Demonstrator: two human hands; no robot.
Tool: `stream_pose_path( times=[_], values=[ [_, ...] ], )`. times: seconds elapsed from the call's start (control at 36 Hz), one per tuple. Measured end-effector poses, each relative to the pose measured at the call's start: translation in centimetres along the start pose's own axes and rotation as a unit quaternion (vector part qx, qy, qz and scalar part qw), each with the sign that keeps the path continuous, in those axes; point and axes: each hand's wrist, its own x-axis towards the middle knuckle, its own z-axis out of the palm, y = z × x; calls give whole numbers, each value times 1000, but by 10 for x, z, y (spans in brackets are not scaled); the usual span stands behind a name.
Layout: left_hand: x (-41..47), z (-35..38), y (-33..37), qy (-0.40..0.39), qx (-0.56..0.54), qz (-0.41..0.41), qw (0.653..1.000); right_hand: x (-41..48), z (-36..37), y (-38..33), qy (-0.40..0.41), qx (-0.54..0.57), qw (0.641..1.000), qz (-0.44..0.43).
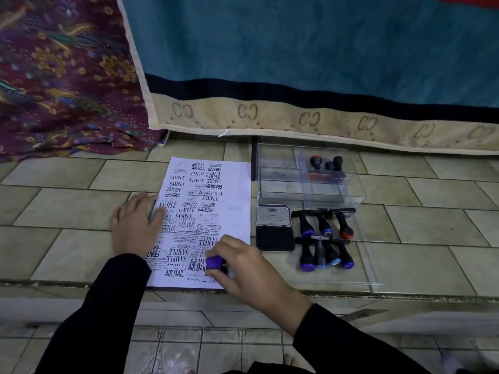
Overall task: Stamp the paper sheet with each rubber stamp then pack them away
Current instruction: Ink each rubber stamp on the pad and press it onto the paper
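Observation:
A white paper sheet (232,184) covered with black stamp prints lies on the tiled floor. My left hand (137,225) rests flat on its left edge, fingers straight. My right hand (243,265) grips a purple-topped rubber stamp (214,262) standing on the sheet's lower right part. Right of the sheet sits an open black ink pad (274,237) with its lid (273,215) raised. Several rubber stamps (324,238) with purple, blue and red tops lie on a clear lid (361,268). A clear plastic box (286,182) behind them holds three stamps (326,164).
A teal mattress with a beige patterned border (310,120) runs along the back. Purple floral cloth (62,85) lies at the far left. A step edge (81,286) crosses the floor just below the sheet. Bare tiles (67,206) lie to the left.

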Motion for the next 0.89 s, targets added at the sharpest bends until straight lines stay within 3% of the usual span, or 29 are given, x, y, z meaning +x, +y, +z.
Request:
stream_pose_path(
  times=[0.31, 0.39, 0.53, 0.69, 0.78, 0.89],
  values=[
    [0, -2, 2, 0, 6, -1, 1000, -2, 3, 4, 4, 6, 1000, 0],
    [0, -2, 1, -2, 10, 3, 1000, -1, -3, 8, 31, 57, 997, 37],
    [2, -1, 1, -4, 9, -2, 1000, -4, -41, 22, 171, 114, 973, 107],
    [2, 0, -1, -1, 9, 1, 1000, -22, -91, 48, 181, 161, 946, 215],
    [1, -1, 0, 0, 9, 3, 1000, -34, -107, 60, 187, 119, 948, 229],
    [1, -1, 2, -2, 7, 1, 1000, -49, -121, 71, 165, -47, 961, 216]
  ],
)
